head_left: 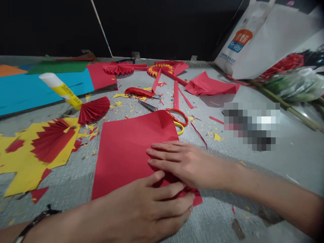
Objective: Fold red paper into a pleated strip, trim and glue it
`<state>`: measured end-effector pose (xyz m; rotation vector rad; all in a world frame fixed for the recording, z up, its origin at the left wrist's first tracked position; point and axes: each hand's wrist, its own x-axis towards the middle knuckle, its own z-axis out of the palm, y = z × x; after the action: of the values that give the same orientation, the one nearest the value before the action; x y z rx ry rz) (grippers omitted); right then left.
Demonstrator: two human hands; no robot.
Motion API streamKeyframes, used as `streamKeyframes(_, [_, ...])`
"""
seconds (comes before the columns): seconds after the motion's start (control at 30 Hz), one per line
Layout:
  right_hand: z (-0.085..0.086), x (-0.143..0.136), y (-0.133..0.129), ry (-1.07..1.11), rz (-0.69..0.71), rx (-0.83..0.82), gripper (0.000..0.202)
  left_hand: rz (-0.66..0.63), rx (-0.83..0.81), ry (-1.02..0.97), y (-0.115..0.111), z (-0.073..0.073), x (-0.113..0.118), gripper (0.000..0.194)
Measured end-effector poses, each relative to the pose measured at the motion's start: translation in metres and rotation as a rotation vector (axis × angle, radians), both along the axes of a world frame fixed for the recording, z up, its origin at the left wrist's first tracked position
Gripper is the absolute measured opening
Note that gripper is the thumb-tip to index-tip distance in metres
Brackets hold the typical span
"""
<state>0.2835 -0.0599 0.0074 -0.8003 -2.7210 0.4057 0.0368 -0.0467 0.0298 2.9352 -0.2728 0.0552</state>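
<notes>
A sheet of red paper lies in front of me, its far right corner raised a little. Flat on the sheet's right part rests my right hand, fingers stretched out to the left. Closer to me, my left hand has its fingers curled over the paper's near right edge, where a folded red bit sticks out; its thumb tip is near the right hand. Just beyond the sheet lies a pair of scissors with red and yellow handles, partly covered by the raised corner. Behind them is a red-handled utility knife.
A glue stick stands tilted at left, near pleated red fans and cut yellow paper. Blue card lies behind. Red paper rosettes and strips sit at the back. A white bag and wrapped stems are at right.
</notes>
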Motion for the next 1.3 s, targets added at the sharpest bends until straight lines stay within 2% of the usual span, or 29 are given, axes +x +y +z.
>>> streamKeyframes(0.17, [0.003, -0.001, 0.0, -0.028, 0.002, -0.002, 0.042, 0.031, 0.031, -0.017, -0.008, -0.005, -0.002, 0.055])
streamKeyframes(0.33, [-0.002, -0.003, -0.002, -0.013, 0.004, 0.025, 0.042, -0.001, 0.058, -0.067, -0.012, -0.01, -0.004, 0.034])
streamKeyframes(0.5, [-0.005, -0.004, -0.003, 0.005, 0.012, 0.052, 0.041, 0.015, 0.137, -0.027, -0.013, -0.015, -0.007, 0.06])
streamKeyframes(0.77, [-0.007, -0.005, -0.004, -0.002, 0.003, 0.044, 0.042, 0.034, 0.06, -0.026, -0.012, -0.017, -0.006, 0.076])
streamKeyframes(1.07, [-0.006, -0.006, -0.005, -0.007, -0.006, 0.048, 0.042, 0.065, 0.041, -0.066, -0.013, -0.015, -0.002, 0.059])
streamKeyframes(1.3, [-0.007, -0.007, -0.004, 0.005, -0.005, 0.03, 0.042, 0.051, 0.081, -0.047, -0.012, -0.016, -0.004, 0.071])
